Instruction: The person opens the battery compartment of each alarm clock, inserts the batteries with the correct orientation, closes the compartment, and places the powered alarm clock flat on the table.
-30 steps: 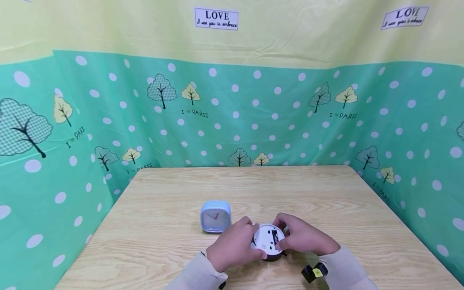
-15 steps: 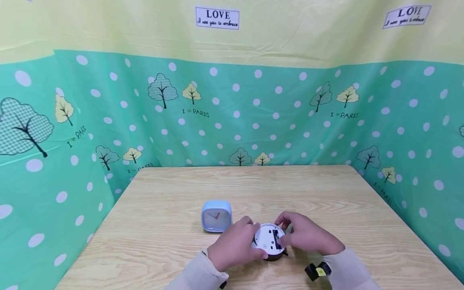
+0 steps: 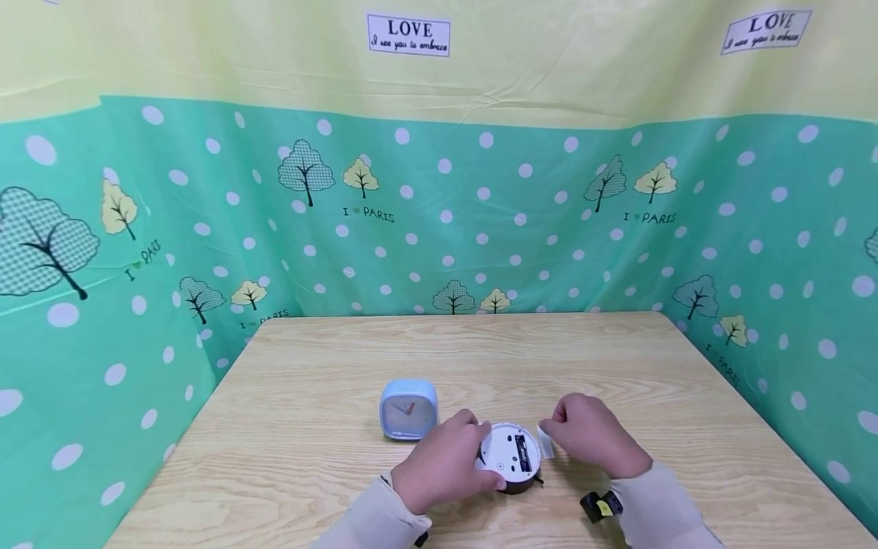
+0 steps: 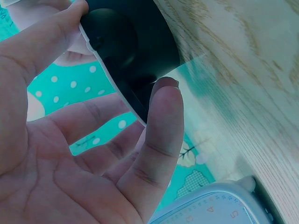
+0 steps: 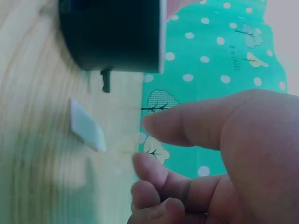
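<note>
My left hand (image 3: pixel 449 465) grips a round alarm clock (image 3: pixel 503 450) by its rim, thumb on the near side and fingers on the far side. The clock's white back faces up, with a dark rectangular battery compartment (image 3: pixel 523 453) uncovered. In the left wrist view its black body (image 4: pixel 135 42) shows between thumb and fingers. Just right of the clock is a small white battery cover (image 3: pixel 546 444). My right hand (image 3: pixel 593 433) is beside that cover; in the right wrist view a gap separates its thumb and fingertips, and the cover (image 5: pixel 87 125) is apart from them.
A light blue square alarm clock (image 3: pixel 408 409) stands upright left of the round one, its dial facing me. All lies on a wooden table (image 3: pixel 329 366) with a green and yellow patterned cloth (image 3: pixel 480 221) around its back and sides.
My right hand has drawn away from the clock's back to the right, and the white cover now shows beside the clock, let go. My left hand keeps its grip.
</note>
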`<act>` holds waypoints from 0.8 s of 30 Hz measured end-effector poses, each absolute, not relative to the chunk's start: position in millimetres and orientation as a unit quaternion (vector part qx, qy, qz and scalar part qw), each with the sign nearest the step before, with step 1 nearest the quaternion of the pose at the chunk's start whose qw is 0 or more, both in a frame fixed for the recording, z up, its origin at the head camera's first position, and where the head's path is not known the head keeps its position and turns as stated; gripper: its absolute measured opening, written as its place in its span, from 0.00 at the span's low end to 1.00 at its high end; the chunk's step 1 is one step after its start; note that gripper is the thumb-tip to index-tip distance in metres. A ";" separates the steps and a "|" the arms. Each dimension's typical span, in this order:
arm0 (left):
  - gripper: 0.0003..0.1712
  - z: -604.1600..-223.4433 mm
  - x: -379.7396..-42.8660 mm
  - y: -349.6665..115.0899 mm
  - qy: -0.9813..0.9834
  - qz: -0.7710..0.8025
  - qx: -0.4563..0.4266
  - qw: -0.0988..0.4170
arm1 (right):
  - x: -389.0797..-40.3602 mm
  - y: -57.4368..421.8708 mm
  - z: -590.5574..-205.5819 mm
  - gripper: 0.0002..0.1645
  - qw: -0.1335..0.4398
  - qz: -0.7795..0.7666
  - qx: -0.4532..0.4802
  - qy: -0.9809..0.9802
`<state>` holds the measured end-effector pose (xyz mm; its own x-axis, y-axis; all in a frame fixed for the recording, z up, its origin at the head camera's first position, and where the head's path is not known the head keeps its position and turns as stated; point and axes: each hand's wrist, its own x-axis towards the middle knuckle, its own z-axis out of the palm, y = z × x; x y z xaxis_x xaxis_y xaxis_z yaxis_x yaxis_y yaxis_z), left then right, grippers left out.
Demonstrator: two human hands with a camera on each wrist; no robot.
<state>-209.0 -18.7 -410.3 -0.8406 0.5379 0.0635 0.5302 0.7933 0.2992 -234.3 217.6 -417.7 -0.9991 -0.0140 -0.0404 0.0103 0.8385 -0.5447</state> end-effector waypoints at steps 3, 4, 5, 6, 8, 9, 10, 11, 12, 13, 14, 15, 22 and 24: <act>0.45 -410.0 -208.6 -18.4 0.947 0.154 0.281 0.014 | -235.4 218.8 -422.7 0.19 0.025 -0.263 0.001 0.964; 0.45 -410.1 -208.5 -18.3 0.947 0.153 0.281 0.013 | -235.6 218.9 -423.9 0.19 0.028 -0.259 0.001 0.965; 0.45 -410.5 -208.5 -18.2 0.947 0.152 0.281 0.012 | -235.7 219.0 -425.1 0.20 0.032 -0.256 0.001 0.966; 0.45 -410.8 -208.6 -18.2 0.947 0.151 0.282 0.011 | -236.0 219.0 -426.2 0.20 0.035 -0.254 0.001 0.967; 0.45 -411.4 -208.9 -18.2 0.948 0.149 0.282 0.009 | -236.2 219.0 -427.8 0.20 0.040 -0.249 0.001 0.968; 0.45 -412.0 -209.1 -18.1 0.948 0.148 0.282 0.008 | -236.2 218.7 -428.2 0.20 0.044 -0.247 0.001 0.968; 0.45 -412.4 -209.4 -18.0 0.948 0.147 0.282 0.007 | -236.4 218.5 -428.7 0.21 0.046 -0.244 0.000 0.969; 0.45 -412.8 -209.8 -18.0 0.948 0.146 0.282 0.007 | -236.7 218.6 -429.4 0.21 0.048 -0.240 0.001 0.970; 0.45 -413.0 -210.0 -18.0 0.948 0.145 0.282 0.007 | -236.9 218.6 -429.9 0.22 0.050 -0.238 0.001 0.970; 0.45 -413.2 -210.4 -17.9 0.948 0.144 0.283 0.006 | -237.1 218.7 -430.3 0.23 0.052 -0.236 0.001 0.970; 0.45 -413.4 -210.7 -18.0 0.948 0.144 0.283 0.005 | -237.1 218.8 -430.5 0.24 0.054 -0.234 0.002 0.971; 0.45 -413.8 -211.1 -17.9 0.948 0.143 0.283 0.004 | -237.1 218.9 -430.7 0.24 0.054 -0.233 0.001 0.971; 0.45 -414.1 -211.4 -18.1 0.949 0.141 0.282 0.004 | -237.0 218.9 -431.1 0.24 0.048 -0.235 -0.013 0.971; 0.45 -414.1 -211.3 -18.0 0.950 0.141 0.280 0.007 | -237.1 218.7 -430.7 0.23 0.047 -0.237 -0.014 0.970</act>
